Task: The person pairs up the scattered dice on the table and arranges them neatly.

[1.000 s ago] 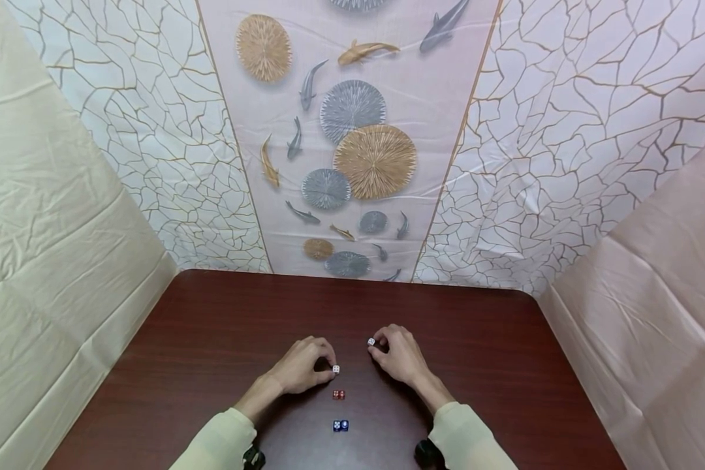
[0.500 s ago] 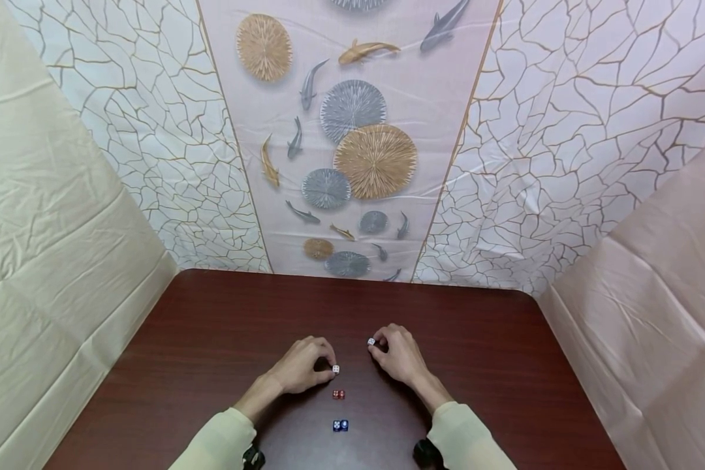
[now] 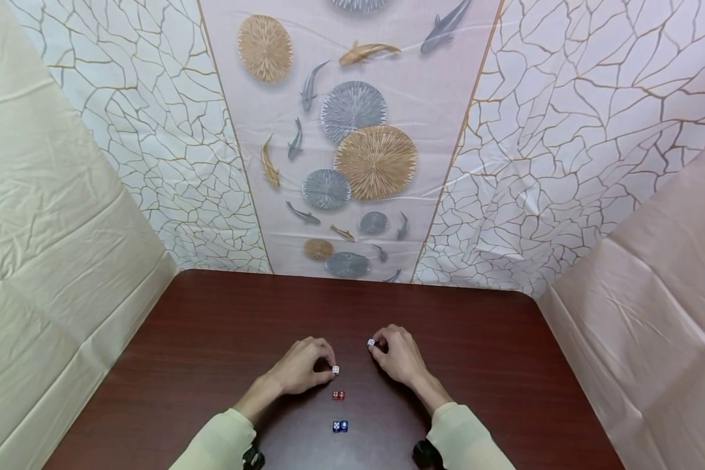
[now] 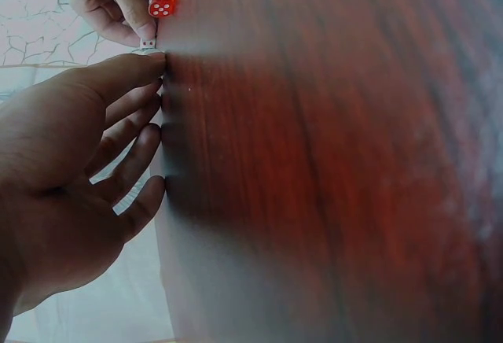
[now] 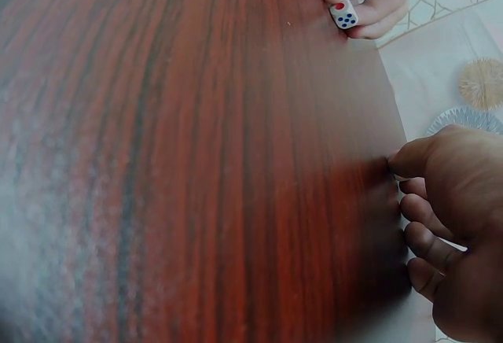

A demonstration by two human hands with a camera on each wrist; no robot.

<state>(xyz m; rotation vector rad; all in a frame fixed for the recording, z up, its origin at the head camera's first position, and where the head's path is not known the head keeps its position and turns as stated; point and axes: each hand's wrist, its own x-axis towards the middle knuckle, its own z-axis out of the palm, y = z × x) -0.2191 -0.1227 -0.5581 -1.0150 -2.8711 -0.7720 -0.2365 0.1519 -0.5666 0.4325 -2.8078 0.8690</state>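
Note:
My left hand (image 3: 302,365) pinches a white die (image 3: 335,370) between thumb and fingertip, low at the tabletop. Farther back and to the right, my right hand (image 3: 401,356) holds a second white die (image 3: 371,342) at its thumb and index tips. The right wrist view shows the left hand's die (image 5: 344,14) close up, with a red spot and blue spots on its faces. In that view the right hand (image 5: 464,209) has its fingertips down at the table and its own die is hidden.
Two red dice (image 3: 338,395) sit side by side just in front of the left hand's die. Nearer to me, two blue dice (image 3: 340,426) stand together. The dark red-brown table (image 3: 223,307) ends at a patterned cloth backdrop (image 3: 376,163), with plain cloth on both sides.

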